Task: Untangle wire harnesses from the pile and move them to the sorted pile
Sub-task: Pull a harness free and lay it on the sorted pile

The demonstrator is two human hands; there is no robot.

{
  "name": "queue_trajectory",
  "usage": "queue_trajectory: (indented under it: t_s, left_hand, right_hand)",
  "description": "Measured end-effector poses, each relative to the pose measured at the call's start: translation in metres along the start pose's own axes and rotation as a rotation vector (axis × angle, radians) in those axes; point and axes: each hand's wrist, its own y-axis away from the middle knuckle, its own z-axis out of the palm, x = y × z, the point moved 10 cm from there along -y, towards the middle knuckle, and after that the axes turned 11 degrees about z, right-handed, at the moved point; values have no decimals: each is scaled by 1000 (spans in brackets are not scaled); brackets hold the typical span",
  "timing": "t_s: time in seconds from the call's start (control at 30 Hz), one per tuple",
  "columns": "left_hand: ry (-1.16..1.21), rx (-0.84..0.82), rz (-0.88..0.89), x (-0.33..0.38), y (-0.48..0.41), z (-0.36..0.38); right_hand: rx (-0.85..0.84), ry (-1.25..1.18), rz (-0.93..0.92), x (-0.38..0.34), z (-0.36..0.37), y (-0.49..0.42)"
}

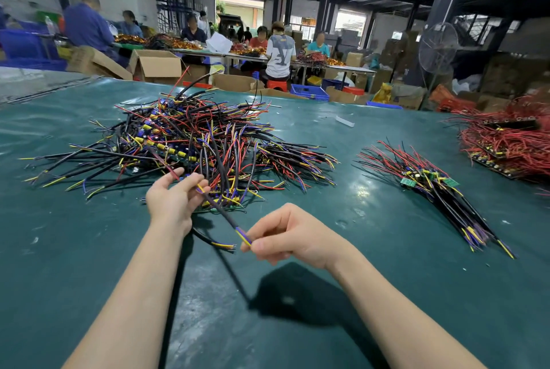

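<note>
Right hand (285,234) pinches a black harness (222,212) by its yellow-purple tip; left hand (172,196), half-curled, seemingly pinches it beside the pile (184,136).

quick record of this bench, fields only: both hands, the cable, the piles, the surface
left hand: fingertips on black cable, hold unclear
right hand: pinches the cable's yellow-blue end
tangled pile: just beyond the left hand
sorted pile: to the right, wires aligned
red wire heap: far right
surface: green mat
</note>
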Motion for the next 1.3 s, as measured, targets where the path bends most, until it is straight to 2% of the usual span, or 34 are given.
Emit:
queue_trajectory:
  t_s: [0.07, 0.13, 0.2, 0.23, 0.37, 0.4, 0.47, 0.53, 0.67, 0.8, 0.9, 1.07, 1.3]
  left_hand:
    - [16, -8, -72, -5, 0, -2]
    - [-40, -142, -189, -15, 6, 11]
    - [-89, -289, -273, -19, 14, 26]
    - [-98, -351, -281, -17, 17, 34]
    - [-271, -656, -288, -21, 49, 68]
    - [-351, -749, -304, -28, 63, 75]
    - [-483, -936, -361, -49, 91, 86]
    - [-594, -1033, -341, -61, 105, 89]
    - [-722, -1004, -230, -57, 94, 86]
    - [-749, -999, -304, -57, 93, 76]
    - [-739, -929, -285, -52, 87, 74]
    - [-669, -903, -102, -38, 81, 89]
    - [-717, -885, -59, -45, 85, 90]
  right_hand:
    - [-54, 150, 96, 12, 4, -1]
    - [-150, 258, 184, 24, 13, 0]
    - [-164, 250, 228, 30, 11, 2]
    - [-86, 187, 230, 29, 1, 1]
    - [488, -227, 120, 31, -70, 5]
    - [548, -297, 86, 32, -77, 6]
    - [562, -372, 22, 33, -77, 5]
    - [586, -358, -4, 34, -77, 3]
    - [641, -265, 23, 37, -84, 4]
    - [477, -395, 32, 39, -80, 1]
    - [455, -557, -5, 37, -84, 4]
    - [555, -845, -54, 46, -85, 3]
    - [724, -735, 34, 59, -102, 12]
